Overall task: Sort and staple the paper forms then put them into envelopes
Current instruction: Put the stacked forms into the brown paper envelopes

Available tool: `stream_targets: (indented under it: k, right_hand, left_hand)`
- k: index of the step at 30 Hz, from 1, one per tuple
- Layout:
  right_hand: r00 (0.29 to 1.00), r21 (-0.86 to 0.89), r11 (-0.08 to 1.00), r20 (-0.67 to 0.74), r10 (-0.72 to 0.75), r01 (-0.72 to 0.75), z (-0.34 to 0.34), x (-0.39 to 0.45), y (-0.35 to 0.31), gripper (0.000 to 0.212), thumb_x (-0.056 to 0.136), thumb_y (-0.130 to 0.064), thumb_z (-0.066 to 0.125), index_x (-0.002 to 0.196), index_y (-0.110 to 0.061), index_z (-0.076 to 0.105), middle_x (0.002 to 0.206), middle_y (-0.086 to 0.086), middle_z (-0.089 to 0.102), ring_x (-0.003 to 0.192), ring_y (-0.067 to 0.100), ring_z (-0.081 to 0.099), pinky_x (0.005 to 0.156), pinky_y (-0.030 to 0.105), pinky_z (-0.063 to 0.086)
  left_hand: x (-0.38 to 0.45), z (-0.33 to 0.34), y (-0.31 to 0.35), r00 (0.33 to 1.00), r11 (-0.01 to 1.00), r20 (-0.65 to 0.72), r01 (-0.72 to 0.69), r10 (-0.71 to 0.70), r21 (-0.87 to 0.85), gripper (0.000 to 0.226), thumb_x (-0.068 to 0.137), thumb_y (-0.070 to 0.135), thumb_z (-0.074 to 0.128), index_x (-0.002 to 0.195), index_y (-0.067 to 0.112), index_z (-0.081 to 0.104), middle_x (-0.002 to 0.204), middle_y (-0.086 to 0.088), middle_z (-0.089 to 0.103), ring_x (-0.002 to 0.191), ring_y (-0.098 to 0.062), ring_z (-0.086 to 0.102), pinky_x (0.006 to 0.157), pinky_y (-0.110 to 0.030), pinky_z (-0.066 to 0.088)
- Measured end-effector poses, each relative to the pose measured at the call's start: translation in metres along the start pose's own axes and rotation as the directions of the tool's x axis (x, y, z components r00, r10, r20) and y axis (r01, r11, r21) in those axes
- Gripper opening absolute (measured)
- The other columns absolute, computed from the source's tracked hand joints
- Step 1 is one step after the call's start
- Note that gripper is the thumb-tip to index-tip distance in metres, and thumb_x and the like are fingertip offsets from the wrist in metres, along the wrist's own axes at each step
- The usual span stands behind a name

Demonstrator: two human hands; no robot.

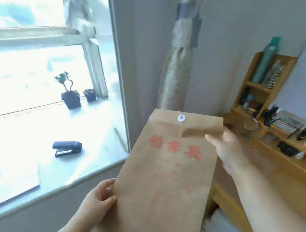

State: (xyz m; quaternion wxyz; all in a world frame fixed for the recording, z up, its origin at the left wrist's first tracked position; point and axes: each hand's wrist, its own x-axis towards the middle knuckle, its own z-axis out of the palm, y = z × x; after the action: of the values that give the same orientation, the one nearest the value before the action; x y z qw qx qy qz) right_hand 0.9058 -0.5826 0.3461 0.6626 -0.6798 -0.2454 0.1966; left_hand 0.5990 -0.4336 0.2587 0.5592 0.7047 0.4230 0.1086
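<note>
A brown paper envelope [163, 173] with red characters and a white string button near its far end is held in the air in front of me. My left hand [97, 202] grips its near left edge, thumb on top. My right hand [227, 151] holds its far right edge, thumb lying over the front below the flap. A dark stapler [67, 147] lies on the white window sill [87, 165] to the left. A sheet of white paper [5, 180] lies on the sill near its front edge, washed out by the light.
Two small potted plants [71, 91] stand further back on the sill. A tied curtain [177, 71] hangs in the middle. At the right stands a wooden desk shelf [263, 89] with a teal bottle [267, 65] and several small items.
</note>
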Motion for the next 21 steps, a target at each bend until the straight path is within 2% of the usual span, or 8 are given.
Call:
stream_targets:
  k: [3, 5, 8, 10, 12, 15, 18, 21]
  right_hand:
    - [0.994, 0.001, 0.997, 0.079, -0.073, 0.073, 0.104, -0.026, -0.01, 0.022, 0.087, -0.004, 0.063, 0.082, -0.026, 0.068, 0.091, -0.002, 0.072, 0.095, 0.022, 0.067, 0.095, 0.043, 0.051]
    - [0.974, -0.016, 0.992, 0.194, -0.12, 0.125, 0.17, -0.052, -0.014, 0.029, 0.086, 0.001, 0.064, 0.082, -0.028, 0.067, 0.088, -0.006, 0.071, 0.091, 0.008, 0.068, 0.091, 0.025, 0.05]
    - [0.881, -0.099, 0.964, 0.438, -0.18, 0.246, 0.249, -0.096, -0.003, 0.04, 0.086, 0.01, 0.059, 0.083, -0.028, 0.071, 0.082, -0.012, 0.074, 0.085, -0.007, 0.066, 0.081, 0.016, 0.047]
    - [0.772, -0.143, 0.912, 0.591, -0.233, 0.384, 0.291, -0.125, 0.014, 0.023, 0.087, -0.009, 0.061, 0.09, -0.028, 0.073, 0.087, -0.012, 0.074, 0.086, -0.002, 0.067, 0.078, 0.029, 0.053]
    - [0.602, -0.121, 0.84, 0.752, -0.271, 0.529, 0.321, -0.152, 0.027, 0.015, 0.089, -0.034, 0.061, 0.1, -0.033, 0.071, 0.092, -0.013, 0.073, 0.089, 0.0, 0.067, 0.077, 0.032, 0.054]
    - [0.345, -0.042, 0.718, 0.895, -0.281, 0.695, 0.361, -0.176, 0.05, 0.03, 0.084, -0.021, 0.062, 0.112, -0.03, 0.067, 0.107, -0.013, 0.067, 0.092, 0.006, 0.066, 0.073, 0.025, 0.055]
    - [0.326, -0.036, 0.756, 0.915, -0.238, 0.653, 0.394, -0.174, 0.079, 0.034, 0.075, -0.014, 0.061, 0.105, -0.03, 0.066, 0.105, -0.014, 0.067, 0.085, 0.008, 0.068, 0.063, 0.023, 0.056]
    - [0.317, -0.14, 0.826, 0.947, -0.049, 0.545, 0.426, -0.163, 0.089, 0.04, 0.073, -0.04, 0.054, 0.113, -0.041, 0.061, 0.112, -0.02, 0.066, 0.1, -0.001, 0.064, 0.088, 0.02, 0.05]
  left_hand:
    - [-0.027, -0.072, -0.02, 0.965, 0.989, -0.255, -0.03, 0.065, 0.142, 0.052, 0.082, 0.01, 0.066, 0.122, 0.039, 0.05, 0.124, 0.011, 0.058, 0.116, -0.011, 0.055, 0.094, -0.028, 0.043]
    - [-0.043, -0.11, -0.036, 0.907, 0.979, -0.415, 0.014, 0.073, 0.202, 0.066, 0.084, 0.013, 0.07, 0.142, 0.022, 0.039, 0.141, 0.004, 0.042, 0.135, -0.016, 0.038, 0.109, -0.032, 0.033]
    - [-0.065, -0.157, -0.049, 0.83, 0.99, -0.557, 0.047, 0.035, 0.132, 0.061, 0.085, 0.036, 0.069, 0.139, 0.022, 0.043, 0.14, 0.005, 0.045, 0.127, -0.014, 0.045, 0.103, -0.032, 0.037]
    - [-0.074, -0.18, -0.042, 0.832, 0.965, -0.506, 0.12, -0.226, -0.234, 0.062, 0.08, 0.066, 0.058, 0.123, 0.022, 0.057, 0.122, 0.003, 0.061, 0.102, -0.016, 0.062, 0.084, -0.034, 0.047]
    - [-0.076, -0.198, -0.043, 0.828, 0.773, -0.295, 0.236, -0.477, -0.589, 0.055, 0.089, 0.064, 0.043, 0.108, 0.016, 0.063, 0.106, -0.006, 0.067, 0.084, -0.024, 0.066, 0.067, -0.033, 0.05]
    - [-0.083, -0.208, -0.062, 0.829, 0.7, -0.188, 0.299, -0.527, -0.648, 0.041, 0.096, 0.039, 0.049, 0.096, 0.003, 0.069, 0.088, -0.016, 0.073, 0.073, -0.03, 0.071, 0.068, -0.037, 0.058]
    - [-0.084, -0.225, -0.084, 0.77, 0.72, -0.279, 0.314, -0.575, -0.619, 0.03, 0.091, 0.009, 0.044, 0.079, 0.001, 0.07, 0.071, -0.016, 0.071, 0.063, -0.03, 0.069, 0.058, -0.031, 0.053]
    - [-0.081, -0.249, -0.098, 0.704, 0.767, -0.395, 0.335, -0.59, -0.547, 0.026, 0.074, 0.018, 0.054, 0.058, 0.006, 0.071, 0.068, -0.015, 0.07, 0.067, -0.03, 0.068, 0.062, -0.036, 0.055]
